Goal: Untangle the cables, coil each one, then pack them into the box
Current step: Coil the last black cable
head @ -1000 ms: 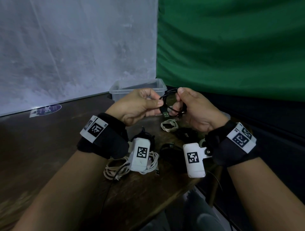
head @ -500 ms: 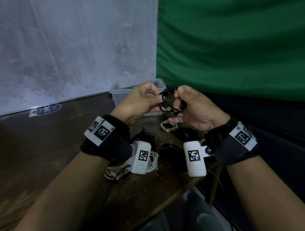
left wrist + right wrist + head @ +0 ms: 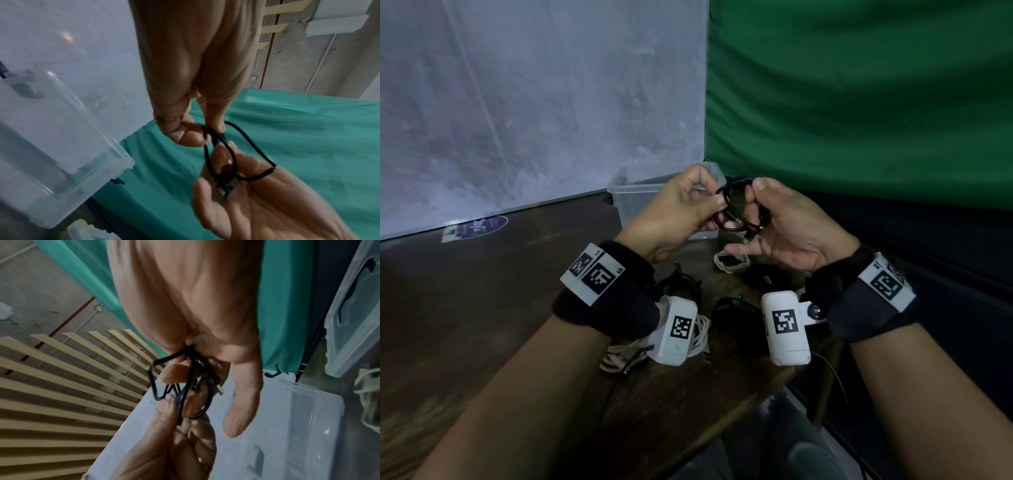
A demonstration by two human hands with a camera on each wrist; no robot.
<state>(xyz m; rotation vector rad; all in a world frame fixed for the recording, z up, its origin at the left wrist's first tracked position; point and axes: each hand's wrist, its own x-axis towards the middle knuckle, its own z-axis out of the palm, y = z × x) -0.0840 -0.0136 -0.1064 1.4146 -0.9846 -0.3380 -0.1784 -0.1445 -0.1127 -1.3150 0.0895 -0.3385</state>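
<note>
Both hands hold a small coil of black cable (image 3: 739,210) in the air in front of the clear plastic box (image 3: 626,195). My left hand (image 3: 717,202) pinches the coil's left side between thumb and forefinger (image 3: 207,134). My right hand (image 3: 755,200) grips the coil's right side, thumb on top, with the lower fingers spread. One plug (image 3: 749,237) hangs under the coil over the right palm. In the right wrist view the black cable (image 3: 185,394) bunches between both hands.
On the dark wooden table (image 3: 482,291) lie a small white coil (image 3: 732,262), a white cable bundle (image 3: 698,339) under my left wrist and black cables (image 3: 729,306) between my wrists. The table edge runs close on the right, before a green curtain (image 3: 859,102).
Both hands have risen a little with the coil. My left hand has shifted its pinch up the coil, and the plug has swung from the left side down to the right palm.
</note>
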